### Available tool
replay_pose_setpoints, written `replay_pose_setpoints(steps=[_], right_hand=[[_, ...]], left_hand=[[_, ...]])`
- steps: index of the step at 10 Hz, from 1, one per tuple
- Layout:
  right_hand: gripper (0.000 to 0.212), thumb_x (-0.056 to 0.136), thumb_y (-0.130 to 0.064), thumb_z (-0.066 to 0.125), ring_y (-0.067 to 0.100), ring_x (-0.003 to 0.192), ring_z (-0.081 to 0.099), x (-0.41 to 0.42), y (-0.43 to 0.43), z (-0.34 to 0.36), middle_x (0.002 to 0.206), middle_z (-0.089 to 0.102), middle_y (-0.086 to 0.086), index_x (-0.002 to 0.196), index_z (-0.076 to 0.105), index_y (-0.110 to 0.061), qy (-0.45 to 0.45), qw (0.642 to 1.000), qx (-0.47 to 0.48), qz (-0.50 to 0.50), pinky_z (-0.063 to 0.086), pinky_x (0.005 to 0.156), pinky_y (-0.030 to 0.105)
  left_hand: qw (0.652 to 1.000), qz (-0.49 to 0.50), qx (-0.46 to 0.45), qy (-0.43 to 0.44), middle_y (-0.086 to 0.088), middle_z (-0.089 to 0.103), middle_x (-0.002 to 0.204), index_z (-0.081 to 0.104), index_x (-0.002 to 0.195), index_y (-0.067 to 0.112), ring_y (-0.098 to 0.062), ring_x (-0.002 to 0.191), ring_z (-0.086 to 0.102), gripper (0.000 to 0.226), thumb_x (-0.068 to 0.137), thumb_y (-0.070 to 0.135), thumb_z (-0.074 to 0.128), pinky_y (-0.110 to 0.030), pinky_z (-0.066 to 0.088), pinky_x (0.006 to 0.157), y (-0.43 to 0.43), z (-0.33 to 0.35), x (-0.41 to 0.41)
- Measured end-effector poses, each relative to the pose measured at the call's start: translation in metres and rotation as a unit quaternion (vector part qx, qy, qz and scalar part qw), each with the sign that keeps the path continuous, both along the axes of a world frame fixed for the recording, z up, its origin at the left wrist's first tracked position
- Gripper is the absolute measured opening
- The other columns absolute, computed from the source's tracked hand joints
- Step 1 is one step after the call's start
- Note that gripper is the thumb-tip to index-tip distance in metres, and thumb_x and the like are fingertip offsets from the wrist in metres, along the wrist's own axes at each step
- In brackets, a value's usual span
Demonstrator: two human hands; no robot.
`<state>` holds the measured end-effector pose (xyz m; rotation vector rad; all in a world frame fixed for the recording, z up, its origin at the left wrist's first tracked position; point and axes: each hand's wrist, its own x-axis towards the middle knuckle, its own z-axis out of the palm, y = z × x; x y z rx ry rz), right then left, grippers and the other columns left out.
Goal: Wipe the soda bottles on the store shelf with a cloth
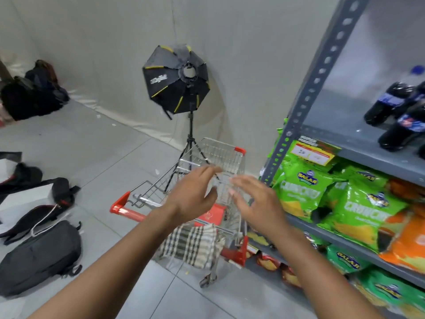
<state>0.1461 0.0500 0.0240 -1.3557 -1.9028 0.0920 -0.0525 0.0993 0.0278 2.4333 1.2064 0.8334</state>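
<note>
Dark soda bottles (pixel 397 113) with blue labels stand on the grey metal shelf (pixel 372 153) at the upper right. A checked cloth (pixel 193 244) hangs over the near rim of a small wire shopping cart (pixel 220 153) with red trim. My left hand (pixel 193 194) and my right hand (pixel 259 203) hover open above the cart, palms facing each other, a little above the cloth and not touching it. Both hands hold nothing.
Green and orange snack bags (pixel 358 203) fill the lower shelves at the right. A black softbox light on a tripod (pixel 177 79) stands behind the cart against the wall. Black bags (pixel 39 256) lie on the tiled floor at the left, more at the far left corner.
</note>
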Motion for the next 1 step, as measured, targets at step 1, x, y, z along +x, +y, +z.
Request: replay_pose_setpoints(steps=[1], right_hand=[[0.025, 0.089, -0.016, 0.074, 0.0, 0.103, 0.063, 0.0409, -0.0249, 0.0825, 0.111, 0.07, -0.007, 0.114, 0.074, -0.015, 0.053, 0.99, 0.115, -0.054, 0.043, 0.1, 0.01]], left_hand=[[0.993, -0.034, 0.066, -0.089, -0.005, 0.064, 0.131, 0.055, 0.133, 0.014, -0.022, 0.12, 0.057, 0.042, 0.091, 0.014, 0.061, -0.032, 0.042, 0.101, -0.0048, 0.0581, 0.0564]])
